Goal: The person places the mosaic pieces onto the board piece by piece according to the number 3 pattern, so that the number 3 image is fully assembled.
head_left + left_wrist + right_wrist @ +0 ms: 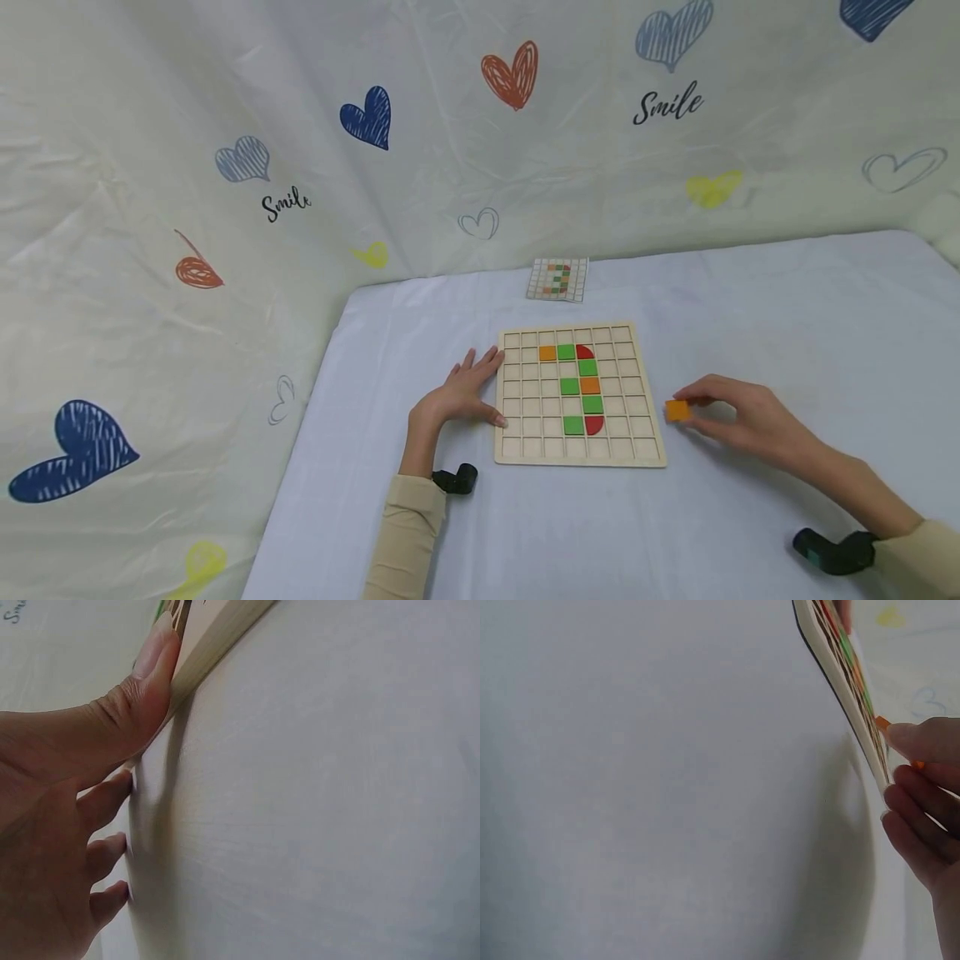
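Observation:
A pale wooden grid board lies on the white cloth. Set in its cells are orange squares, several green squares and red rounded-corner tiles, laid out like a figure 3. My left hand rests at the board's left edge with fingers spread; in the left wrist view its thumb presses on the rim. Just right of the board, my right hand pinches an orange square tile between thumb and fingers. In the right wrist view the fingers hide most of that tile.
Behind the board lies a small printed card with a similar gridded pattern. White cloth covers the table, and a hanging curtain with printed hearts stands along its back and left. Black wrist cameras sit on both forearms.

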Tool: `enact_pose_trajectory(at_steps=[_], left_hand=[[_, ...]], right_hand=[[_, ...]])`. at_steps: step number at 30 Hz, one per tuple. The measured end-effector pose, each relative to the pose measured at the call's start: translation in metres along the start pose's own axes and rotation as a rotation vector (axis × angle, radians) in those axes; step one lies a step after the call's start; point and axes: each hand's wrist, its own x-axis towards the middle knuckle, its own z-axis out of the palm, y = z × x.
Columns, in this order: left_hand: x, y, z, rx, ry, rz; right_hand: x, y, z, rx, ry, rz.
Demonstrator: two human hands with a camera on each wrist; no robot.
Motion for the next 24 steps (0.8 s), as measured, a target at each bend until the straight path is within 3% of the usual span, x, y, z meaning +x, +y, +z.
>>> enact_pose_trajectory(at_steps=[24], left_hand=[[0.003,-0.001,0.002,0.002,-0.001,-0.021]], right_hand=[[0.032,-0.029,0.031,0.104,-0.119,-0.012]])
